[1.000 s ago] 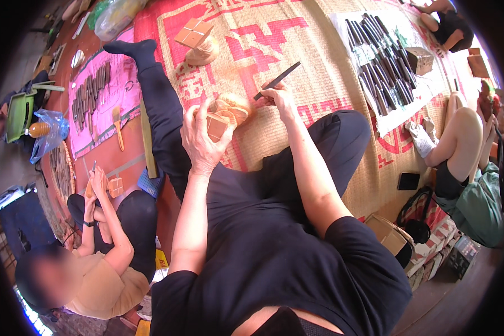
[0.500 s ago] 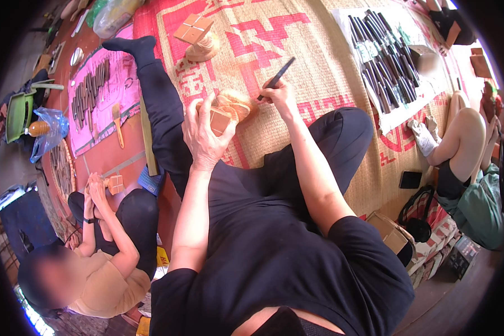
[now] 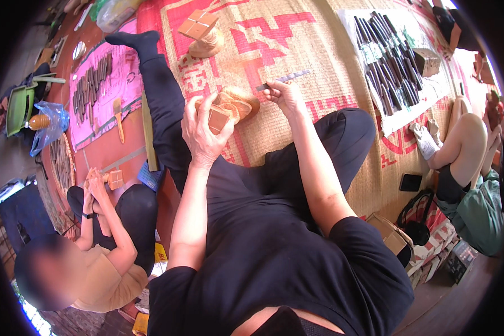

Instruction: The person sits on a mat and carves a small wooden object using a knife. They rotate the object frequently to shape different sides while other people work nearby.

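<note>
Left fingers (image 3: 191, 115) grip one wooden piece (image 3: 238, 102), right fingers (image 3: 280, 88) pinch one slim tool (image 3: 292, 76), one second piece (image 3: 206, 45) standing beyond.

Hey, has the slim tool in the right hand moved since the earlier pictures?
Yes: judged against the patterned mat, the slim tool has swung flatter, its far end now further right and lower in view.

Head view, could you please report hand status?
Left hand: gripping square-based, pale carved wooden piece. Right hand: holding slim grey tool. Fingers partly cover piece.
</note>
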Action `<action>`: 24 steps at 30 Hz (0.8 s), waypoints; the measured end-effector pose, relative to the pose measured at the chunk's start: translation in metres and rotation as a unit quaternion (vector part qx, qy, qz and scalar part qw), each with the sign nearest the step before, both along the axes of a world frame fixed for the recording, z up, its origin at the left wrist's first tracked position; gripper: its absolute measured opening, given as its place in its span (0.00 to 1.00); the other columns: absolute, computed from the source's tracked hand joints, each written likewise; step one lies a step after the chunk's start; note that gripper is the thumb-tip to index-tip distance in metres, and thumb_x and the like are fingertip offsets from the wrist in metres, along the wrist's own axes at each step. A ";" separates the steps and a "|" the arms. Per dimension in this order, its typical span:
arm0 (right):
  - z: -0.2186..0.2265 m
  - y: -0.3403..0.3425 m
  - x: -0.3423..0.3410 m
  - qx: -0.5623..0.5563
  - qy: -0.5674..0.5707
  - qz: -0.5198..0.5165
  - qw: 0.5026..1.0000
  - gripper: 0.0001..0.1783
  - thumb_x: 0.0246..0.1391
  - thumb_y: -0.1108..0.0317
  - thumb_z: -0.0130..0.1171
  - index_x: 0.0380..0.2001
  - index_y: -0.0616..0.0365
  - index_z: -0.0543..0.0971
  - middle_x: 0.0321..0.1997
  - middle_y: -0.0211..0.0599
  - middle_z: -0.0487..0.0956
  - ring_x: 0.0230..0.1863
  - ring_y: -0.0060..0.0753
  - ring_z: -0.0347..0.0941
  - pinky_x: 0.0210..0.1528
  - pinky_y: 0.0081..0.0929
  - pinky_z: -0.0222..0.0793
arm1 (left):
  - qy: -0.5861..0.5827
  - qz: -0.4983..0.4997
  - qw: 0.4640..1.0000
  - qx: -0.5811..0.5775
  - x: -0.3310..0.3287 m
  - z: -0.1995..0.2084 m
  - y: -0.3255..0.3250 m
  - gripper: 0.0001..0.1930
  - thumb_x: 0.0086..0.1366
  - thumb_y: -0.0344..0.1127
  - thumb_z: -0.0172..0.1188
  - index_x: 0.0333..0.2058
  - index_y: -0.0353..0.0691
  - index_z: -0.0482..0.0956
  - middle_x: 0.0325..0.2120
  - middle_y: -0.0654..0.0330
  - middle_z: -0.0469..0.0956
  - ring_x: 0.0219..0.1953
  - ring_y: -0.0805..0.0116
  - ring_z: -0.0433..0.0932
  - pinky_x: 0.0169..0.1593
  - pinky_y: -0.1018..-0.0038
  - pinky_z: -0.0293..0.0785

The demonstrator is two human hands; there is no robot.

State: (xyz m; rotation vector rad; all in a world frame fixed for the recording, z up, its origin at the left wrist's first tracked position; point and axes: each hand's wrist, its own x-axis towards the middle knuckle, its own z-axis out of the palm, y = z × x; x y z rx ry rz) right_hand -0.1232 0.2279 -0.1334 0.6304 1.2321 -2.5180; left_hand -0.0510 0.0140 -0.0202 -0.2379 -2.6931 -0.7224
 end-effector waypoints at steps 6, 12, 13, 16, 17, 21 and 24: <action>0.006 -0.001 0.002 -0.072 0.009 0.037 0.997 0.07 0.53 0.72 0.58 0.34 0.66 0.78 0.29 0.41 0.81 0.25 0.24 0.77 0.28 0.23 0.74 | 0.008 -0.002 1.000 0.017 0.001 -0.004 -0.006 0.32 0.45 0.43 0.69 0.51 0.47 0.72 0.48 0.52 0.68 0.50 0.51 0.71 0.52 0.59 0.69; 0.004 -0.002 0.001 -0.088 0.004 0.028 0.996 0.06 0.54 0.71 0.58 0.33 0.64 0.77 0.30 0.39 0.81 0.26 0.24 0.76 0.29 0.24 0.72 | 0.003 0.002 1.000 0.004 0.002 -0.002 -0.001 0.32 0.44 0.43 0.69 0.51 0.47 0.72 0.48 0.53 0.68 0.50 0.51 0.71 0.52 0.59 0.69; 0.005 -0.002 0.001 -0.091 0.004 0.024 0.996 0.06 0.54 0.71 0.58 0.32 0.63 0.77 0.29 0.39 0.81 0.26 0.24 0.76 0.30 0.23 0.72 | 0.001 0.002 1.000 0.002 0.002 -0.002 -0.001 0.32 0.44 0.43 0.69 0.51 0.47 0.72 0.48 0.53 0.68 0.50 0.51 0.71 0.52 0.59 0.69; 0.006 -0.003 0.001 -0.117 -0.005 0.020 0.993 0.06 0.54 0.70 0.59 0.32 0.62 0.77 0.29 0.38 0.81 0.26 0.24 0.76 0.31 0.23 0.72 | 0.002 0.001 1.000 0.000 0.001 -0.003 -0.001 0.32 0.44 0.44 0.69 0.51 0.47 0.72 0.48 0.53 0.68 0.50 0.51 0.71 0.52 0.59 0.69; 0.007 -0.003 0.001 -0.124 -0.002 0.022 0.992 0.06 0.54 0.70 0.59 0.32 0.62 0.77 0.29 0.38 0.81 0.26 0.24 0.76 0.31 0.23 0.72 | 0.002 0.001 1.000 0.000 0.001 -0.003 -0.001 0.32 0.45 0.44 0.69 0.51 0.47 0.72 0.48 0.53 0.68 0.50 0.51 0.71 0.52 0.59 0.69; 0.007 -0.003 0.001 -0.154 0.011 0.031 0.987 0.06 0.54 0.70 0.59 0.32 0.61 0.77 0.29 0.37 0.81 0.27 0.24 0.76 0.31 0.23 0.72 | 0.001 -0.005 1.000 -0.002 -0.001 -0.003 0.000 0.31 0.46 0.46 0.69 0.51 0.48 0.73 0.50 0.53 0.68 0.51 0.51 0.70 0.53 0.59 0.68; 0.009 -0.003 0.001 -0.167 0.028 0.043 0.985 0.06 0.54 0.70 0.59 0.32 0.62 0.77 0.29 0.38 0.81 0.27 0.25 0.77 0.31 0.23 0.72 | 0.005 -0.018 1.000 -0.008 -0.003 0.001 0.003 0.31 0.48 0.46 0.68 0.53 0.51 0.73 0.52 0.53 0.67 0.54 0.52 0.69 0.55 0.58 0.66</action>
